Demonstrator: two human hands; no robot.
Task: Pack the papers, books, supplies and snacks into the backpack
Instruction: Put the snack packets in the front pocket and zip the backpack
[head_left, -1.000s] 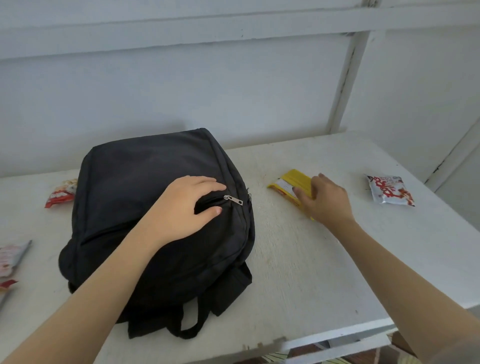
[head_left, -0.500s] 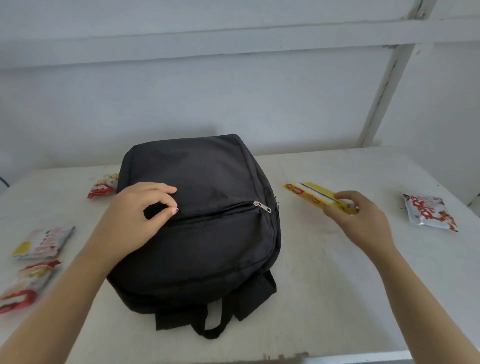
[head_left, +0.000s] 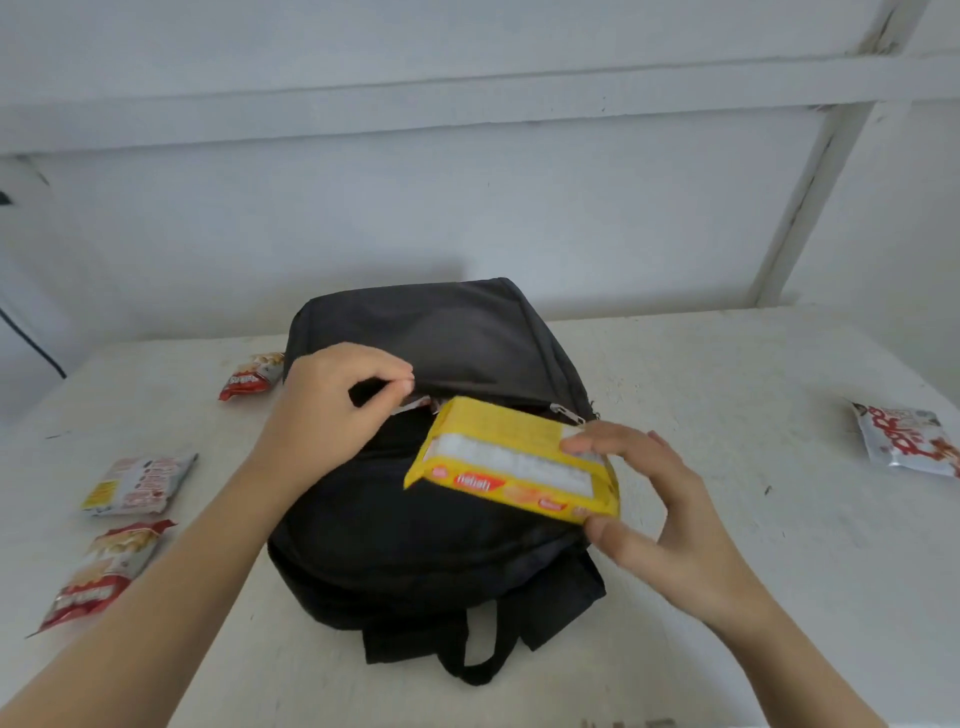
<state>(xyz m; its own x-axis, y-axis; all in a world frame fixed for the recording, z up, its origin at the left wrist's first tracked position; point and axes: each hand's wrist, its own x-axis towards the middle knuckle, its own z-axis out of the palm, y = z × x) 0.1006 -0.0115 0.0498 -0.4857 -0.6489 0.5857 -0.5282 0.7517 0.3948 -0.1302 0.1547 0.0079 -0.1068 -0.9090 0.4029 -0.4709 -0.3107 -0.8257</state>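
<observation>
Head cam: left hand (head_left: 332, 410) pinches the pocket's upper edge on the black backpack (head_left: 441, 467), lying flat on the white table (head_left: 727, 519). Right hand (head_left: 660, 514) pinches the yellow wafer pack (head_left: 511, 460) right at the pocket opening.

Right hand (head_left: 670, 525) has carried yellow wafer packet (head_left: 509, 462) off counter (head_left: 727, 519) to backpack (head_left: 441, 332) front pocket mouth. Left hand (head_left: 332, 410) now pinches pocket's upper edge, lifted; pocket gapes.

white table (head_left: 727, 597) against pale wall (head_left: 467, 218) with white beams (head_left: 800, 208).
</observation>
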